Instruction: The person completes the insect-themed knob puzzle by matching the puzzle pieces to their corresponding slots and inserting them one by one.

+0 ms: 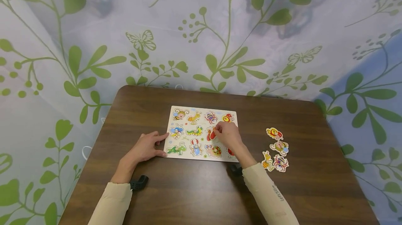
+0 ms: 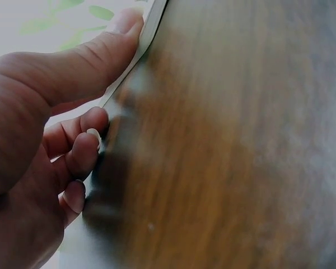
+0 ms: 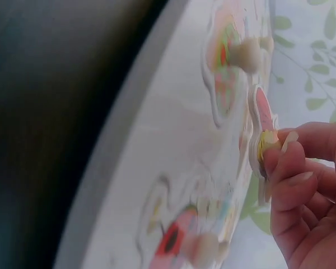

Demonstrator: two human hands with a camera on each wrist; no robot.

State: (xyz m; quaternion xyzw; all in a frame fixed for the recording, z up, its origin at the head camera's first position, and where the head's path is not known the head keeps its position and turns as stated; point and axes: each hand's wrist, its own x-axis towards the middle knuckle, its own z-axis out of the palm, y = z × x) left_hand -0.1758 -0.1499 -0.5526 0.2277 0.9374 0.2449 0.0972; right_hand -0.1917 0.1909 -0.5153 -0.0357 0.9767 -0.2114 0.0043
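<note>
The red piece (image 3: 261,126) is in the right hand (image 1: 229,136), over the right-hand part of the board (image 1: 204,109). Its thumb and fingers are drawn narrow, pinching the piece; a knob probably sits in that pinch, since neighbouring pieces carry round wooden knobs (image 3: 246,55) that suit a fingertip hold. The piece looks tipped away from the board; I cannot tell whether its edge touches.

The left hand (image 1: 147,146) holds nothing. Its thumb rests on the board near the front left corner and a finger touches the left edge farther back, with a wide gap between the two, likely to steady the board against sliding while the other hand works.

Four loose pieces, among them a bee (image 1: 280,148) and a spider (image 1: 281,163), lie in a cluster on the surface (image 1: 194,190), well apart from the board on the right. Placed there, they are within the right hand's reach without crowding it. Their pictures match the board's top row, which suggests they belong in those slots.
</note>
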